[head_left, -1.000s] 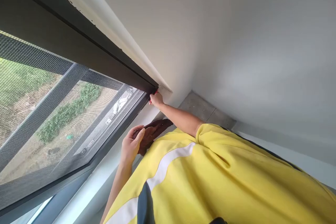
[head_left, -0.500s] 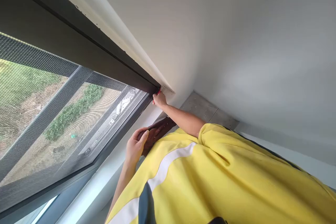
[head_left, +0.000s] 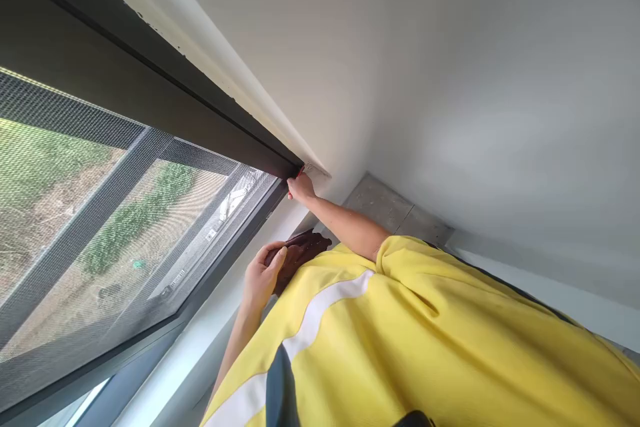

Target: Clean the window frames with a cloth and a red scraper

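My right hand point(head_left: 300, 188) reaches down to the lower corner of the dark window frame point(head_left: 210, 121), where it meets the white wall. It pinches a small red thing point(head_left: 300, 173) against the frame; only the thing's tip shows. My left hand point(head_left: 260, 277) is closer to me and grips a dark brown object point(head_left: 300, 252), its thumb on top. My yellow shirt point(head_left: 400, 333) with a white stripe hides part of that object and my lower arms.
A mesh screen point(head_left: 100, 213) covers the window on the left, with grass and ground far below outside. A white sill point(head_left: 210, 320) runs under the frame. The white wall point(head_left: 450, 80) fills the right side. Grey floor tiles point(head_left: 390, 210) show beyond my right arm.
My left hand has shifted slightly to the right along the brown object. My right hand stays at the frame corner with the red thing.
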Tool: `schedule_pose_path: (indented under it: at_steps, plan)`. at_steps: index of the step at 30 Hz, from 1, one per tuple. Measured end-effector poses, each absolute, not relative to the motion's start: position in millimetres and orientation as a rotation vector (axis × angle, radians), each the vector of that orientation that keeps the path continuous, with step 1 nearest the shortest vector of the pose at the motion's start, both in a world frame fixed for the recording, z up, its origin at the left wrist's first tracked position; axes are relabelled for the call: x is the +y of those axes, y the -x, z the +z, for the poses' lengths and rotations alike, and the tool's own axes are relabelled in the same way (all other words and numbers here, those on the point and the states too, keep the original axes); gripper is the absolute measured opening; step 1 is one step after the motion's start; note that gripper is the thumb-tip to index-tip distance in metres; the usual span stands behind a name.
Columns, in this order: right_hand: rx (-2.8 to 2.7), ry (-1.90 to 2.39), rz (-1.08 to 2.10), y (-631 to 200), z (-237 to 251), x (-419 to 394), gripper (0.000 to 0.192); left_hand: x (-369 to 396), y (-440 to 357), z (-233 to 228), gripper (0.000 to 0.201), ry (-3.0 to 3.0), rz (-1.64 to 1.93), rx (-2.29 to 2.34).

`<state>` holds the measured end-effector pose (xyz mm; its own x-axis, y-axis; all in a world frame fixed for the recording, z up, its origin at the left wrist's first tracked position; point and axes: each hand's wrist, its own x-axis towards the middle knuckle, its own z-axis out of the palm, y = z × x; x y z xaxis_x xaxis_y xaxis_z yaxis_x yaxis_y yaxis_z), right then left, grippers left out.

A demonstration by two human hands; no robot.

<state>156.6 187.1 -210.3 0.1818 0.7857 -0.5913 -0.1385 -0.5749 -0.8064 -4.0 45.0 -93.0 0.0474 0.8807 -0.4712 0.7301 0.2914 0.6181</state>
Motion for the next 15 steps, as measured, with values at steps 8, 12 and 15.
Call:
schedule_pose_path:
  at_steps: [8, 12, 15]
  plan:
    - [-0.491, 1.713, 1.558, -154.4, -205.7, 192.7, 0.015, 46.1, 4.9, -92.9, 0.041, -1.493, 0.213, 1.718]
    - [-0.540, 1.738, 1.558, -157.0, -202.2, 192.1, 0.011, 45.8, 5.5, -95.9, 0.042, -1.486, 0.206, 1.700]
    - [-0.581, 1.764, 1.547, -157.3, -199.9, 190.9, 0.017, 46.1, 3.5, -97.6, 0.044, -1.450, 0.193, 1.682]
